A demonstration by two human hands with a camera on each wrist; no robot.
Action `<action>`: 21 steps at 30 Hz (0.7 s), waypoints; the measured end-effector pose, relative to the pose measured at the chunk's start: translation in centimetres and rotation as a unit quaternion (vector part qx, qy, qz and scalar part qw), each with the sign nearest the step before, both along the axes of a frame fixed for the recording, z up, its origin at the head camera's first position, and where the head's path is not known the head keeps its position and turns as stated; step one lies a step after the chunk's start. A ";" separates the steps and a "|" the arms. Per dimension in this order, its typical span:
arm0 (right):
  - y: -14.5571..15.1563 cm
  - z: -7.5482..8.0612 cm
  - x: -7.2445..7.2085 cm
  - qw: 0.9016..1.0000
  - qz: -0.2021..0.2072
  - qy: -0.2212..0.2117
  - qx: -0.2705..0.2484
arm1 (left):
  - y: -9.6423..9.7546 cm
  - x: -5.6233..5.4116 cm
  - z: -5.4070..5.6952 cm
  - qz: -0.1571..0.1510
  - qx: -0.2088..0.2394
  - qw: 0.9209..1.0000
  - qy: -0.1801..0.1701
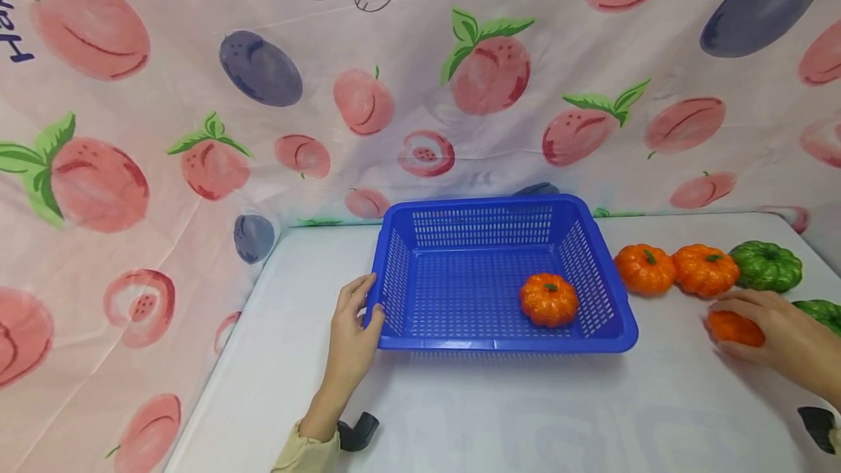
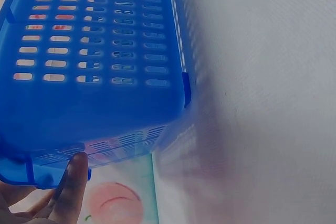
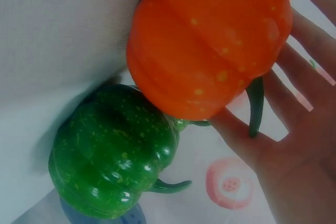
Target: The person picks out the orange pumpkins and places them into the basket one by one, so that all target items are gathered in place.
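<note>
I see my basket (image 1: 499, 344) in solid royal blue, its walls patterned with rows of slots and its floor with a fine grid. The pumpkin inside it (image 1: 549, 301) is bright orange with a green stem. The pumpkin at my right hand (image 1: 778, 334) is a deeper orange with yellow flecks (image 3: 210, 40) and a dark green stem. Two more orange pumpkins (image 1: 645, 269) (image 1: 706, 270) have green stems. The green pumpkins (image 1: 766, 266) (image 1: 826, 314) are glossy, one showing pale yellow-green speckles up close. My surface (image 1: 499, 414) is white. The cloth (image 1: 486, 174) is pale pink, printed with coral peaches, green leaves, slate-blue ovals and navy lettering. My sleeve (image 1: 307, 451) is cream.
</note>
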State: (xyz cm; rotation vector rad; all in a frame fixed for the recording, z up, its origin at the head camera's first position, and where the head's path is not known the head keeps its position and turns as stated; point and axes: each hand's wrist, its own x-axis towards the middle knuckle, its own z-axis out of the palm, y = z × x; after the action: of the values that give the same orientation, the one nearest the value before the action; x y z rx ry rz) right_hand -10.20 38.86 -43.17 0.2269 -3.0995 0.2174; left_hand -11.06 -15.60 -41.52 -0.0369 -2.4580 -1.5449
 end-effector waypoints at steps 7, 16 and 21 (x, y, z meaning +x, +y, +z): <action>-0.1 0.5 0.1 1.000 -0.004 -0.010 0.001 | 0.0 0.0 0.0 0.000 -0.003 1.000 -0.002; -0.6 0.7 -0.1 1.000 0.011 -0.007 0.006 | 0.0 0.0 -0.1 -0.002 -0.006 1.000 0.003; -1.3 1.7 -0.1 0.999 0.022 -0.017 0.015 | 0.0 0.0 -0.1 -0.001 -0.006 1.000 0.001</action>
State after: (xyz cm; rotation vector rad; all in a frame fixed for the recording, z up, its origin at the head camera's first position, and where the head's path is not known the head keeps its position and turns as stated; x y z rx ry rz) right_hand -10.30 37.54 -41.46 0.2959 -3.1359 0.1768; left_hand -11.06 -15.63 -41.62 -0.0428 -2.4659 -1.5300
